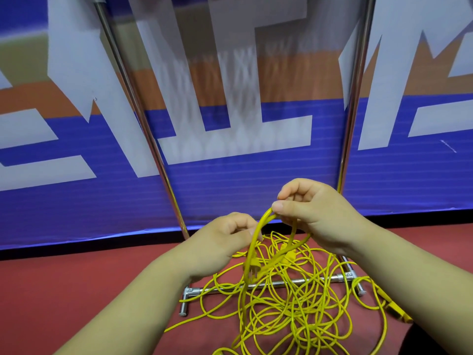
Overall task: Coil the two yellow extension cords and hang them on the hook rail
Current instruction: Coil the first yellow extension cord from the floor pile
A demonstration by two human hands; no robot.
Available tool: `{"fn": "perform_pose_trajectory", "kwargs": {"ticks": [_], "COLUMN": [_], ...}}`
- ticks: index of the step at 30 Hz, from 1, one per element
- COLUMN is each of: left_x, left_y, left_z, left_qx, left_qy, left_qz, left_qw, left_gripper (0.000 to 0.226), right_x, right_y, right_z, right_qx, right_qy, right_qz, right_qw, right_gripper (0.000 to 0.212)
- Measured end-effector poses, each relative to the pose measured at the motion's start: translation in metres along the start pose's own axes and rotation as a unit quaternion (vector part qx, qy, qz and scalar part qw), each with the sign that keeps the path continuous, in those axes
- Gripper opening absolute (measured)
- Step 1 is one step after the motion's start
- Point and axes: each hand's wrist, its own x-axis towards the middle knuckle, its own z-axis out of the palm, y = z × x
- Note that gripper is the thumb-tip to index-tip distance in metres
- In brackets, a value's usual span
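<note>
Yellow extension cord lies in a loose tangled pile (289,303) on the red floor, draped over the base bar of a metal rack. My right hand (317,213) pinches a raised loop of the cord (266,216) between thumb and fingers. A yellow plug (252,271) hangs from that loop's left strand. My left hand (222,242) is just left of the loop with curled fingers at that strand; whether it grips the cord is unclear. A yellow socket end (395,312) lies at the right. The hook rail is out of view.
Two chrome uprights (143,119) (354,98) of the rack rise in front of a blue, white and orange banner (76,188). The rack's base bar (317,280) and short feet (184,302) rest on the red floor (64,283).
</note>
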Motion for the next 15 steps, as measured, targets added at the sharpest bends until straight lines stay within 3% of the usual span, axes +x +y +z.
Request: {"fn": "perform_pose_trajectory", "kwargs": {"ticks": [2,6,12,15], "left_x": [0.001,0.006,0.010,0.012], "left_y": [0.000,-0.005,-0.012,-0.017], "left_z": [0.002,-0.007,-0.016,-0.022], "left_qx": [-0.045,-0.029,-0.107,-0.137], "left_qy": [0.016,0.163,0.290,0.339], "left_qz": [0.005,-0.001,-0.048,-0.078], "left_qw": [0.999,0.986,0.950,0.928], "left_gripper": [0.022,0.032,0.024,0.017], "right_x": [0.002,0.007,0.007,0.008], "right_y": [0.000,-0.003,-0.003,-0.001], "right_z": [-0.002,-0.015,-0.025,-0.028], "right_qx": [-0.013,-0.033,-0.125,-0.116], "right_qy": [0.014,0.034,0.052,0.070], "right_qz": [-0.007,-0.012,-0.007,-0.002], "right_qw": [1.000,0.999,0.991,0.991], "right_gripper": [0.019,0.011,0.010,0.012]}}
